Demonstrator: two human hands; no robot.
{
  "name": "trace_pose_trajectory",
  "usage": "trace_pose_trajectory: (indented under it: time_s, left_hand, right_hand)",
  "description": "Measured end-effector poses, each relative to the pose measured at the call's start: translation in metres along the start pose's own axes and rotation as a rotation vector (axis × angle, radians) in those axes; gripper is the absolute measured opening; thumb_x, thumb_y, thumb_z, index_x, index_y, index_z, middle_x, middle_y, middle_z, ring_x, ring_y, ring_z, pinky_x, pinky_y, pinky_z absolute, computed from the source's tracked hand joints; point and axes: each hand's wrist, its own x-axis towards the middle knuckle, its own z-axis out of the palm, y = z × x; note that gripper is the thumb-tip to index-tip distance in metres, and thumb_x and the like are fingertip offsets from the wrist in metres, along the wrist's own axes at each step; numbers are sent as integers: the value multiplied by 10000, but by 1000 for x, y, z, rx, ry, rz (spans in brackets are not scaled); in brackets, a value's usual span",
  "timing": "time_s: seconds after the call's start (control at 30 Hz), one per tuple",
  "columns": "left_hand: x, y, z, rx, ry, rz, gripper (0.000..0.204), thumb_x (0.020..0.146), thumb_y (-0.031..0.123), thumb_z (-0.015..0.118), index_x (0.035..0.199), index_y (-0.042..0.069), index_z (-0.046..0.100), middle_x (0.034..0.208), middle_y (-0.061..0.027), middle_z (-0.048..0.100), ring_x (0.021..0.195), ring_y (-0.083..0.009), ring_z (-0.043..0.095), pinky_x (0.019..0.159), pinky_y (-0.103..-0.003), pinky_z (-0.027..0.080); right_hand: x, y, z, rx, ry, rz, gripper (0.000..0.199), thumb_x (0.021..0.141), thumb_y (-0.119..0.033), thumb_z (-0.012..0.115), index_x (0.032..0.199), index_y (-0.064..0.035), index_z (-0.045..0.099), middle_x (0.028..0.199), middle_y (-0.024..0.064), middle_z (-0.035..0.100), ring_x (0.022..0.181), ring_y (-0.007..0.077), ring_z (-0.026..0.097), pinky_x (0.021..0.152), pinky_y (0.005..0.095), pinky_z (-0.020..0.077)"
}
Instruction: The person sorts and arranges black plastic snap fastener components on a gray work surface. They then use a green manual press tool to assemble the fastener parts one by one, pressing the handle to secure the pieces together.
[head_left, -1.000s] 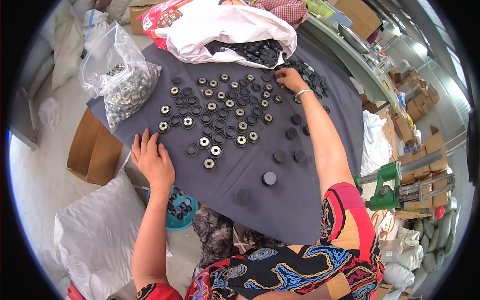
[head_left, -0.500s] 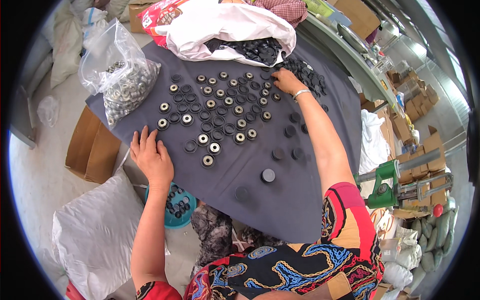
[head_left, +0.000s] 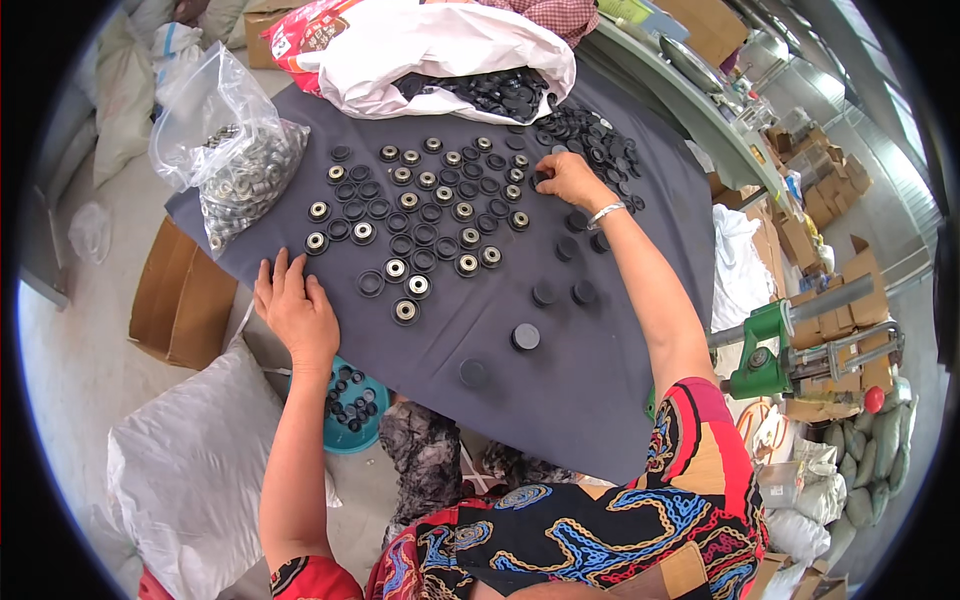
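Right hand (head_left: 570, 182) has fingertips bunched narrow, left hand (head_left: 297, 312) spread flat on the grey cloth (head_left: 480, 320). Black cap heap (head_left: 612, 155) sits just beyond the right, the nearer hand; ringed bearings (head_left: 519, 221) lie left, round, no long axis. Dark disc (head_left: 541, 177) right at the fingertips, can't tell if pinched.

Brightly lit workroom with a pale floor (head_left: 75, 380). A table (head_left: 570, 420) draped in dark grey cloth fills the centre; a long grey-green bench (head_left: 712, 128) runs behind it, upper right. Cardboard boxes (head_left: 828, 200) clutter the right side, bulky sacks (head_left: 125, 115) the left.
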Motion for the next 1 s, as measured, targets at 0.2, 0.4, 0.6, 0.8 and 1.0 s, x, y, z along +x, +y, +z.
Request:
trace_pose_trajectory:
  time_s: [0.2,0.4,0.6,0.8,1.0]
  left_hand:
    - [-1,-1,-3,7,-1,-6,281,873,103,555,1135,57,645,1341,-111,559,1329,-354,397,1124,-522,221]
    - [1,1,1,18,4,8,279,871,102,558,1133,62,647,1338,-113,560,1324,-356,404,1124,-518,227]
    - [0,-1,-2,7,3,-20,281,869,96,558,1130,51,648,1339,-122,556,1326,-358,400,1130,-512,223]
    - [2,5,-2,-20,-8,-8,284,862,92,562,1129,46,649,1340,-124,556,1328,-363,397,1131,-528,213]
    - [-2,1,-5,-22,1,-19,283,859,93,564,1125,51,650,1329,-125,563,1325,-368,399,1127,-535,215]
  right_hand:
    - [1,-14,0,-111,-21,-1,410,678,-118,799,1045,26,687,968,192,685,926,316,659,820,362,511]
    - [-7,-9,-9,-141,-65,16,424,661,-135,815,1037,20,695,990,207,695,947,337,664,853,370,513]
    - [-31,2,-18,-161,-70,22,448,706,-226,787,1070,14,686,1034,200,692,961,320,665,834,368,518]
    - [56,-8,-16,-175,210,5,327,745,-288,733,925,-16,716,844,187,698,808,331,678,766,407,517]
    - [92,-29,20,-309,88,205,450,749,-320,787,1014,34,703,990,244,684,964,365,665,890,405,515]
